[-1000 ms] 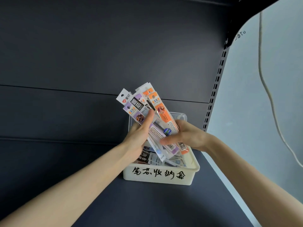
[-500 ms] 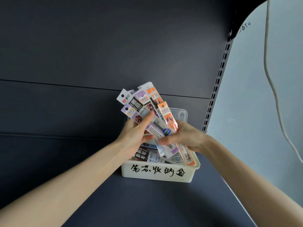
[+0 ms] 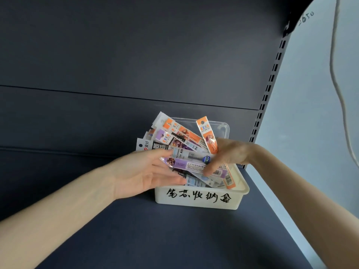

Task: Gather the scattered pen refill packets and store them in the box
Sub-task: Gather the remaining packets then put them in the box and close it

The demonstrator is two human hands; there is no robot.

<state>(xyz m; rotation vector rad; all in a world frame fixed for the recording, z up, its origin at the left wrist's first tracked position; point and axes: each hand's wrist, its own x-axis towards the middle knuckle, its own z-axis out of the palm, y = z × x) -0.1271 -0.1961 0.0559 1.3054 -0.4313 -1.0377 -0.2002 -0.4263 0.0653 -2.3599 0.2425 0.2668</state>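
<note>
Closest to you: both forearms come in low over the dark shelf deck (image 3: 174, 239), one from each bottom corner. Your left hand (image 3: 143, 171) is at the box's left front corner, palm turned up, fingers straight and pressed together, thumb along the top. Packet ends lie across that palm; can't tell if the thumb clamps any.

White box (image 3: 198, 198) sits on the deck, with black handwritten characters on its front wall and more packets lying inside. Over it, the fan of packets (image 3: 174, 140) tilts up and left. A purple packet (image 3: 194, 166) lies on top, spanning hand to hand.

Your right hand (image 3: 231, 154) is above the box's right half, fingers curled down with tips on the purple packet. It pinches an orange packet (image 3: 206, 136) that stands tilted, apart from the fan.

Behind: dark back panel (image 3: 136, 55), slotted upright (image 3: 272, 84), pale wall (image 3: 310, 123), a cable (image 3: 335, 74) hanging down it.
</note>
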